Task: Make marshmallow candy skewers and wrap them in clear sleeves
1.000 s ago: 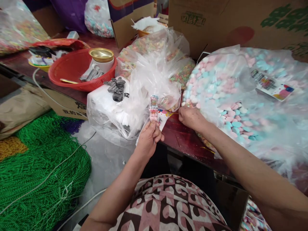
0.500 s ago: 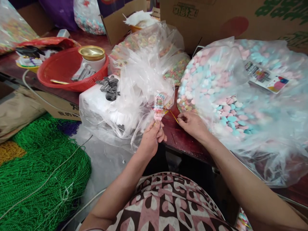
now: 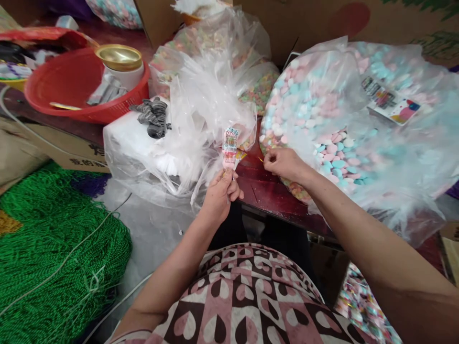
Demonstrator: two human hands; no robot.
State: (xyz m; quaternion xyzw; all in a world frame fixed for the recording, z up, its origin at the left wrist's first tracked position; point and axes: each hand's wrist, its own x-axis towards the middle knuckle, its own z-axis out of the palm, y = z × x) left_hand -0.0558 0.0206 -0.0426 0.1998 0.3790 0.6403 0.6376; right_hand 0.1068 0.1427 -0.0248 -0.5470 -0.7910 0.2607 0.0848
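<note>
My left hand (image 3: 223, 190) is closed round the gathered neck of a small printed candy bag (image 3: 230, 145), which stands up above the fingers with pink candy in its lower part. To its right, my right hand (image 3: 285, 164) is closed in a pinch over the table. A bit of a thin yellow twist tie (image 3: 261, 159) shows at its fingertips; most of it is hidden. Between the hands, more yellow ties (image 3: 241, 155) lie by the clear plastic. Beside my right hand rests a large clear bag of pink, blue and white candies (image 3: 330, 160), its top open.
A printed card (image 3: 390, 100) lies on the large bag. Left are a red basket (image 3: 53, 107) holding a gold-lidded can (image 3: 118, 57), and a grey scrunched band (image 3: 154, 117) on white bags (image 3: 118, 143). Green cords (image 3: 64, 248) are heaped low left. A cardboard box (image 3: 304, 24) stands behind.
My right hand has risen slightly with the yellow tie, whose length no longer shows below the fingers. The left hand still holds the candy bag. The whole view has shifted a little.
</note>
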